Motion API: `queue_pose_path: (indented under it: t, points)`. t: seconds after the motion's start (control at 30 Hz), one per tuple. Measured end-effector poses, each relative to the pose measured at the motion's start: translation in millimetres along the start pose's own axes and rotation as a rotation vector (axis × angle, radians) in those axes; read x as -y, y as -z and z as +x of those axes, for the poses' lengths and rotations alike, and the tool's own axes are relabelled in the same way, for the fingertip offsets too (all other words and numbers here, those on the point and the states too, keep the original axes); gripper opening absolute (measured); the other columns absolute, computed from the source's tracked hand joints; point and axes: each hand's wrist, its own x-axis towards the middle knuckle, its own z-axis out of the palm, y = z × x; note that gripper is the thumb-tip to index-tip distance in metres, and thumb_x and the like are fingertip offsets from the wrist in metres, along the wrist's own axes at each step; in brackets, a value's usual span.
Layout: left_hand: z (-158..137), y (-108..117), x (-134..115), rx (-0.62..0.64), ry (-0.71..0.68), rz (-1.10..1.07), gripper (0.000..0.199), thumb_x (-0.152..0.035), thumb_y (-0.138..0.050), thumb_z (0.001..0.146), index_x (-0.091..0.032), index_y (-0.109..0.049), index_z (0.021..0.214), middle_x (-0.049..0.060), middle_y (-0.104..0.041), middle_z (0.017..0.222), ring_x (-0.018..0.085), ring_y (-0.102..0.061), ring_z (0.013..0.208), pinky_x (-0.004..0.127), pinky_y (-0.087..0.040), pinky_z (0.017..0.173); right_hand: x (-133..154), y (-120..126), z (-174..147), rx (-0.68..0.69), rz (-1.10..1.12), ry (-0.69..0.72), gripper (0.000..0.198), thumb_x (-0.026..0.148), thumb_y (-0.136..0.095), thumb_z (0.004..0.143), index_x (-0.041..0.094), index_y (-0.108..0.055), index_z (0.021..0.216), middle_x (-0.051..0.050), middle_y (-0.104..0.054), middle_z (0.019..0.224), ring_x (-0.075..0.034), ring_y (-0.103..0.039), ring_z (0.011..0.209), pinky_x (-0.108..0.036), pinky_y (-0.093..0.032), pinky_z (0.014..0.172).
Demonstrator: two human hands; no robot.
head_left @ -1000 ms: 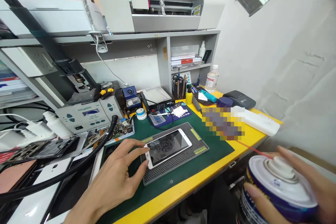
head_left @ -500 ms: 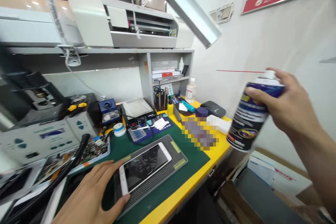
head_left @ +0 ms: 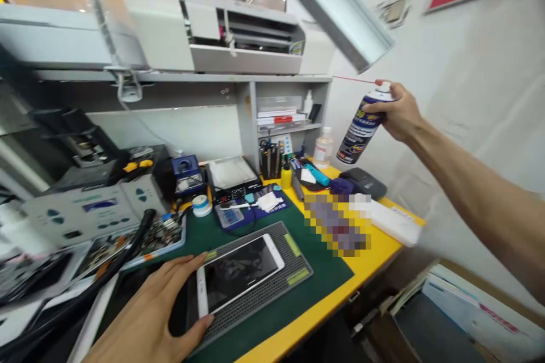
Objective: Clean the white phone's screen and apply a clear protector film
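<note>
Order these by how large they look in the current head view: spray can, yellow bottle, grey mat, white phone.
1. Grey mat, by its partly covered outline
2. White phone
3. Spray can, partly covered
4. Yellow bottle

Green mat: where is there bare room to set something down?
The green mat is bare right of the grey pad, up to the yellow desktop. It's crowded at left, with the left hand and parts tray, and behind, near the round tub.
</note>
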Motion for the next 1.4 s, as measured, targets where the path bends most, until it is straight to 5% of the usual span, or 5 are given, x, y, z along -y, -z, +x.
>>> queue_pose_path:
  t: [0.87, 1.03, 1.13, 1.27, 1.4]
  points:
    - [6, 22, -20, 0.290, 0.090, 0.040, 0.072, -0.048, -0.067, 0.088, -0.031, -0.043, 0.153, 0.009, -0.059, 0.150, 0.032, -0.055, 0.140, 0.052, -0.052, 0.114, -70, -45, -3, 0.265, -0.082, -0.292, 0.047, 0.000, -0.067, 0.092, 0.010, -0.059, 0.136, -0.020, -0.067, 0.131, -0.011, -0.070, 0.097, -0.030, -0.048, 0.076]
    - [5, 21, -19, 0.292, 0.108, 0.024, 0.073, -0.049, -0.066, 0.089, -0.033, -0.039, 0.154, 0.006, -0.056, 0.152, 0.031, -0.053, 0.141, 0.051, -0.050, 0.116, -56, -29, -36, -0.070, -0.333, -0.126, 0.063, 0.013, -0.091, 0.070, 0.012, -0.067, 0.128, -0.027, -0.043, 0.157, -0.026, -0.050, 0.136, -0.041, -0.043, 0.096]
    - [6, 20, -19, 0.302, 0.097, 0.017, 0.072, -0.048, -0.066, 0.089, -0.033, -0.040, 0.154, 0.005, -0.056, 0.152, 0.031, -0.053, 0.142, 0.050, -0.048, 0.117, -32, -31, -94, -0.300, -0.234, 0.202, 0.041, 0.027, -0.086, 0.079, 0.015, -0.075, 0.116, -0.020, -0.073, 0.116, -0.027, -0.069, 0.103, -0.043, -0.050, 0.085]
    - [8, 20, -20, 0.309, 0.100, 0.007, 0.071, -0.048, -0.064, 0.090, -0.031, -0.039, 0.154, 0.007, -0.057, 0.151, 0.031, -0.055, 0.139, 0.051, -0.049, 0.116, 12, -70, -185, 0.731, -0.130, 0.103, 0.037, 0.048, -0.078, 0.086, 0.022, -0.076, 0.112, -0.011, -0.076, 0.109, -0.026, -0.070, 0.089, -0.038, -0.054, 0.074]
    - [11, 20, -23, 0.312, 0.100, -0.052, 0.068, -0.043, -0.065, 0.090, -0.033, -0.039, 0.153, 0.007, -0.058, 0.148, 0.029, -0.059, 0.135, 0.047, -0.050, 0.115, 35, -128, -228, 1.082, -0.283, -0.051, 0.036, 0.049, -0.051, 0.102, 0.022, -0.073, 0.112, -0.008, -0.074, 0.099, -0.024, -0.065, 0.082, -0.034, -0.045, 0.067]
